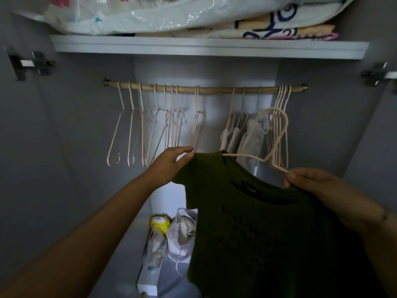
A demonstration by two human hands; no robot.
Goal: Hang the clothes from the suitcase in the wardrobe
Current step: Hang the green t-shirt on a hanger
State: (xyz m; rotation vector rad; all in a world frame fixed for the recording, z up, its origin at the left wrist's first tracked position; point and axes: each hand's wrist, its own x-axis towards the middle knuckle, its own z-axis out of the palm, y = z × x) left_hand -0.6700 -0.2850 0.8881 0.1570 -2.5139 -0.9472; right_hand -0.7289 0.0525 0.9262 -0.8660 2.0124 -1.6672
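A dark green T-shirt (257, 222) hangs in front of me inside the open wardrobe. My left hand (171, 164) pinches its left shoulder. A pale pink hanger (270, 134) has one arm pushed into the neck opening, with its hook up and free of the rail. My right hand (311, 183) grips the hanger's other arm together with the shirt's right shoulder. The wooden rail (206, 89) runs across above, with several empty pink hangers (154, 130) on it.
A few light garments (247, 136) hang on the rail's right side. A shelf (210, 47) above holds bagged bedding (171, 14). Plastic bags (182, 231) and a yellow item (160, 225) lie on the wardrobe floor. Door hinges (32, 63) sit on both side walls.
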